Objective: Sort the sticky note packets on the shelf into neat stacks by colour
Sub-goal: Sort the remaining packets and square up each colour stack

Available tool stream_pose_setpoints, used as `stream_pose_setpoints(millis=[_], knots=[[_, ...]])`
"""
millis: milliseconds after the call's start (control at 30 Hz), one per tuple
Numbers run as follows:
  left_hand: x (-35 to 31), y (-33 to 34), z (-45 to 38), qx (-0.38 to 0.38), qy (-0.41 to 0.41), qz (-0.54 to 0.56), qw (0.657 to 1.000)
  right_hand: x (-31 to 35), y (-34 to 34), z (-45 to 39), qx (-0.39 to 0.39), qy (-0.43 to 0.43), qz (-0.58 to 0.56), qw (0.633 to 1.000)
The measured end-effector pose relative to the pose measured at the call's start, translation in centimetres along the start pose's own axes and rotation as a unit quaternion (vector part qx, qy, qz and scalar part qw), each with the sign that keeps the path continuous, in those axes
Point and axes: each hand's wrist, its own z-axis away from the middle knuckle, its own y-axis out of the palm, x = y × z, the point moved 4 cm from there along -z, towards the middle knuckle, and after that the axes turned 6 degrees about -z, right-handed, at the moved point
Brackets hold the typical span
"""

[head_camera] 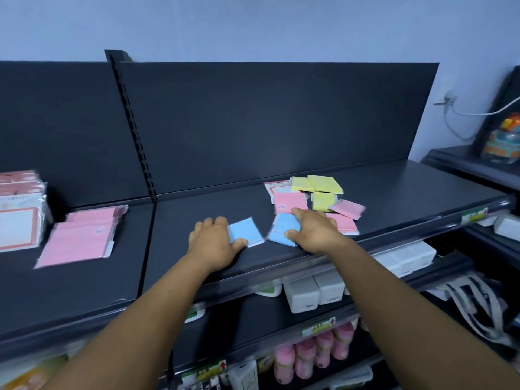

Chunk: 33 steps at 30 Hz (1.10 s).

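On the dark shelf my left hand grips a blue sticky note packet by its left edge, thumb under its near corner. My right hand pinches a second blue packet between fingers and thumb. Behind my right hand lies a loose heap: three yellow packets, a pink packet, another pink one tilted on the right, and a third pink partly hidden by my hand. A white red-framed packet lies at the heap's back left.
Left of the shelf's upright lie larger pink packets and a stack of red-bordered label packs. Lower shelves hold white boxes and pink bottles. A side shelf at the right carries a colourful jar.
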Motion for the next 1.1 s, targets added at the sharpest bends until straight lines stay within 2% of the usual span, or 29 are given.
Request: stream_pose_setpoints(millis=[67, 200, 333, 667, 1100], knots=[[0.1, -0.4, 0.3, -0.022, -0.006, 0.05, 0.998, 0.4, -0.6, -0.2, -0.035, -0.006, -0.022, 0.999], [1.3, -1.3, 1.2, -0.049, -0.025, 0.211, 0.976, 1.6, -1.2, -0.5, -0.107, -0.031, -0.162, 0.981], [3.9, -2.3, 2.4, -0.09, -0.063, 0.247, 0.963, 4.6, -0.9, 0.1, -0.138, -0.089, -0.215, 0.963], [16.3, -6.3, 7.6, -0.18, -0.159, 0.272, 0.932, 16.7, 3.2, 3.2, -0.118, -0.136, -0.303, 0.936], [35.5, -11.6, 19.1, -0.238, -0.237, 0.281, 0.899, 36.7, 11.8, 10.6, -0.062, -0.193, -0.362, 0.91]])
